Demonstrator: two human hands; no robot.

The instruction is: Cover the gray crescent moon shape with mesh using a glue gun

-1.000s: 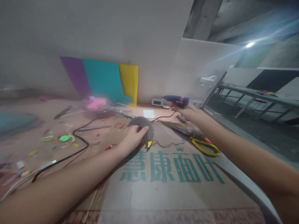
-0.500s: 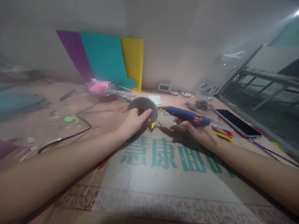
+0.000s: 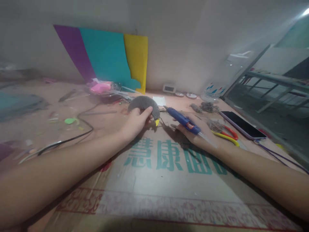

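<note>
My left hand (image 3: 141,120) is closed on a grey yarn-wrapped curved piece (image 3: 144,101), thumb in front and fingers inside the curve. A small yellow tip (image 3: 157,122) shows at its lower right end. To the right, my right hand (image 3: 193,130) grips a blue glue gun (image 3: 184,120), whose nozzle points up and left, a little apart from the grey piece. A clear glue stick (image 3: 208,140) sticks out of its back end. A thin strand (image 3: 165,123) lies between the two hands.
Printed cardboard (image 3: 154,190) lies below my arms. At right are scissors (image 3: 227,136), a phone (image 3: 242,125) and grey yarn (image 3: 209,107). Behind stand a small clock (image 3: 169,88), a plastic bottle (image 3: 214,90) and coloured sheets (image 3: 103,58). A black cord (image 3: 70,140) lies left.
The glue gun has tilted, its nozzle now higher and its back end lower, with the glue stick in view. Both hands appear slightly further left in the picture.
</note>
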